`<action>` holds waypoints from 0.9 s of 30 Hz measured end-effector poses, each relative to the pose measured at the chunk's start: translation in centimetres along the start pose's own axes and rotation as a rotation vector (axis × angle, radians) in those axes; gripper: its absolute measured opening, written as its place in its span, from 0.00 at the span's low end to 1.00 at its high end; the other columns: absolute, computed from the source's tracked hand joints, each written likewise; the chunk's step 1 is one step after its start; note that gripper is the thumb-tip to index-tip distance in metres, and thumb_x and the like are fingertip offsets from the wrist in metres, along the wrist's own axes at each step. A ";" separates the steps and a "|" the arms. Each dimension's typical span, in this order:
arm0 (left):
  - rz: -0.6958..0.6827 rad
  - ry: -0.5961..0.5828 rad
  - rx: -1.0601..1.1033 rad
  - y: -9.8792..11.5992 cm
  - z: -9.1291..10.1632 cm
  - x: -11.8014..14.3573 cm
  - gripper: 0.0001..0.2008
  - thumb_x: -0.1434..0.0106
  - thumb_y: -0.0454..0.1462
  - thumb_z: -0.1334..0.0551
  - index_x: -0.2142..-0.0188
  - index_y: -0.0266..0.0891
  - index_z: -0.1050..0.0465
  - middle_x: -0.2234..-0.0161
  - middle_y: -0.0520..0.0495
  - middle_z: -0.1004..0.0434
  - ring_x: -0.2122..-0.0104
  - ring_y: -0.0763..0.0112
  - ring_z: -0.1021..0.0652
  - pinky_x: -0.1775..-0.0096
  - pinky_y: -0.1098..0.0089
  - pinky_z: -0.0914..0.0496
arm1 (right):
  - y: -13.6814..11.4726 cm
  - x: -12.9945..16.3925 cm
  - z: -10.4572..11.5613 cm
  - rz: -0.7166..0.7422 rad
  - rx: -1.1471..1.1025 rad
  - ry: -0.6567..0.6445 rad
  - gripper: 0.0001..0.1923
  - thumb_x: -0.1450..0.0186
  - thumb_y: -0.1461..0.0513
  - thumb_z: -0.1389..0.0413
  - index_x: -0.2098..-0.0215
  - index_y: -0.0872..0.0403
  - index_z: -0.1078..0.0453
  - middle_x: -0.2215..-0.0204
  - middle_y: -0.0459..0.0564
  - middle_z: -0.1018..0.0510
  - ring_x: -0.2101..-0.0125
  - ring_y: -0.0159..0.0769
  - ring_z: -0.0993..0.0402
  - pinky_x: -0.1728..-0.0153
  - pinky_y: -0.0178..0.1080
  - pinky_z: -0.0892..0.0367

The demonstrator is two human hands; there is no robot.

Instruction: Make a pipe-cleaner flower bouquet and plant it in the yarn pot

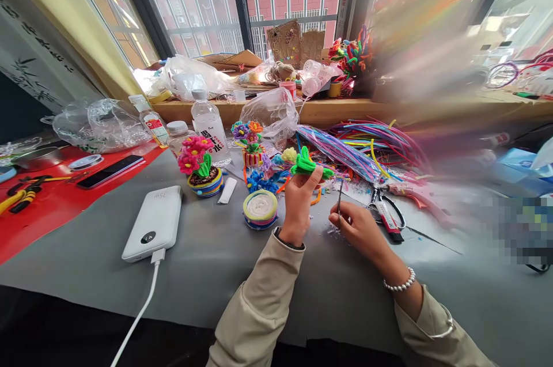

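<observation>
The left hand (298, 200) pinches a green pipe-cleaner piece (307, 165) upright above the worktop (216, 252), lifted to face the eyes. At its three o'clock, the right hand (356, 226) grips a thin dark tool (339, 200) pencil-fashion, tip up for reach.

Beige sleeves (259, 303), pearl bracelet (400, 284) at right wrist
</observation>
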State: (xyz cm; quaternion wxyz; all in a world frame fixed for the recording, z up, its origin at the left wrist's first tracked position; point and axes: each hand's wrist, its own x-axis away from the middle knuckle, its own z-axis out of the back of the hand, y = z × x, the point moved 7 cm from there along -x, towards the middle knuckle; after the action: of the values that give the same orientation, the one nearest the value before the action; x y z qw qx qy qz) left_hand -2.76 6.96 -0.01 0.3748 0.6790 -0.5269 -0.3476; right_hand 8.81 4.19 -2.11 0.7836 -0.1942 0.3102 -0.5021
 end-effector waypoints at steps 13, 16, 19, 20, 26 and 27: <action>0.019 0.000 0.000 -0.1 -0.1 0.1 0.10 0.53 0.41 0.35 0.74 0.36 0.28 0.75 0.53 0.27 0.73 0.78 0.27 0.68 0.75 0.34 | 0.0 0.1 0.2 -0.012 0.208 0.104 0.23 0.40 0.46 0.56 0.81 0.54 0.39 0.82 0.45 0.33 0.81 0.30 0.38 0.79 0.32 0.49; 0.029 -0.013 0.000 -0.3 -0.3 0.2 0.10 0.53 0.41 0.35 0.74 0.35 0.28 0.75 0.53 0.27 0.73 0.78 0.27 0.68 0.75 0.34 | 0.1 -0.1 0.2 -0.025 0.206 0.100 0.23 0.40 0.46 0.56 0.81 0.54 0.40 0.83 0.44 0.34 0.81 0.30 0.39 0.79 0.32 0.49; 0.031 -0.022 -0.004 -0.6 -0.3 0.2 0.10 0.53 0.41 0.35 0.74 0.35 0.28 0.76 0.53 0.29 0.75 0.79 0.28 0.68 0.75 0.35 | 0.1 -0.2 0.1 -0.013 0.196 0.100 0.22 0.39 0.47 0.56 0.82 0.54 0.41 0.83 0.44 0.34 0.81 0.30 0.39 0.78 0.32 0.49; 0.032 -0.022 -0.004 -0.7 -0.3 0.1 0.10 0.53 0.41 0.35 0.74 0.36 0.28 0.77 0.53 0.29 0.75 0.79 0.28 0.68 0.75 0.35 | 0.1 -0.2 0.1 -0.005 0.189 0.102 0.22 0.39 0.47 0.56 0.82 0.54 0.41 0.83 0.44 0.34 0.81 0.30 0.39 0.78 0.32 0.49; 0.085 0.003 0.059 -1.1 -0.3 0.2 0.11 0.56 0.40 0.33 0.74 0.36 0.28 0.75 0.52 0.27 0.75 0.77 0.27 0.68 0.73 0.35 | 0.2 -0.3 0.0 0.008 0.158 0.114 0.24 0.38 0.47 0.59 0.82 0.54 0.43 0.83 0.46 0.33 0.80 0.32 0.37 0.78 0.32 0.47; 0.093 0.004 0.077 -1.1 -0.3 0.3 0.11 0.56 0.40 0.33 0.74 0.36 0.28 0.75 0.52 0.27 0.74 0.77 0.26 0.67 0.73 0.35 | 0.1 -0.3 0.1 0.014 0.154 0.118 0.24 0.38 0.46 0.59 0.83 0.54 0.43 0.84 0.46 0.33 0.80 0.32 0.37 0.78 0.32 0.47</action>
State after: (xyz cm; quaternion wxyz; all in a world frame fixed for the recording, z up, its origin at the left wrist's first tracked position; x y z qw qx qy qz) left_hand -1.94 6.93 -0.80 0.3651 0.6684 -0.5703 -0.3077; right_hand 8.85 4.54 -2.06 0.7800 -0.1014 0.3177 -0.5296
